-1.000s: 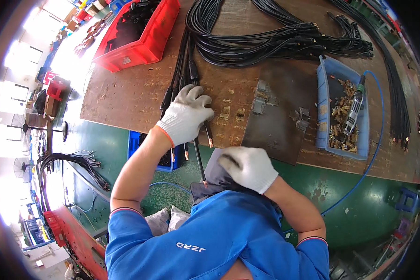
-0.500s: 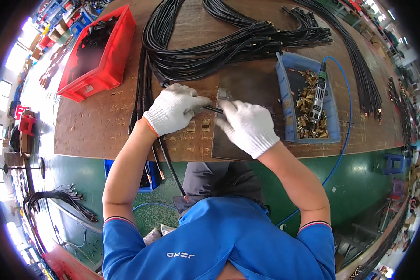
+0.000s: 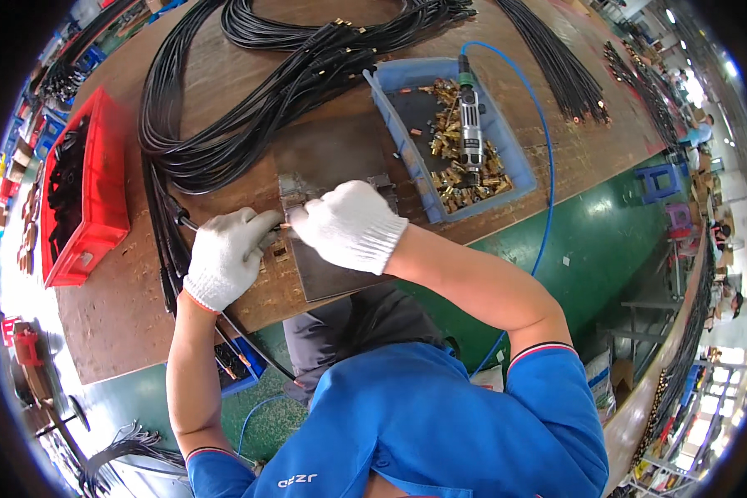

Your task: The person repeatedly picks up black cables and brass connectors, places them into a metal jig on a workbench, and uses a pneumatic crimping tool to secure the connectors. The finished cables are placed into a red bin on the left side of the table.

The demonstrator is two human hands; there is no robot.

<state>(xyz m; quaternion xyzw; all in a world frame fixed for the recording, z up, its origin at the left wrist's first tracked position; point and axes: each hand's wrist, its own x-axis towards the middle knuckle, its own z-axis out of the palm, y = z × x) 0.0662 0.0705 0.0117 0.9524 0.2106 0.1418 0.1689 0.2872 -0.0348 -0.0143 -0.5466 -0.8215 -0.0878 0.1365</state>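
Both my hands wear white knit gloves and meet over the near part of the brown table (image 3: 153,328). My left hand (image 3: 224,256) is closed around a black cable (image 3: 256,347), whose length hangs down past the table edge toward my lap. A small copper-coloured tip (image 3: 285,225) shows in the gap between the two hands. My right hand (image 3: 349,226) is closed with its fingertips at that tip; what its fingers hold is hidden. Beneath the right hand lies a dark flat plate (image 3: 319,280), with small metal blocks (image 3: 292,184) on it.
A blue bin (image 3: 519,158) of brass fittings (image 3: 450,143) stands to the right, with an air tool (image 3: 471,124) and its blue hose (image 3: 548,166) across it. Bundled black cables (image 3: 216,162) cover the far table. A red bin (image 3: 110,187) of black parts stands left.
The view has turned, so the table and bins appear shifted left. My right hand has rolled over into a tighter grip. A copper tip now shows where black cable spanned the hands.
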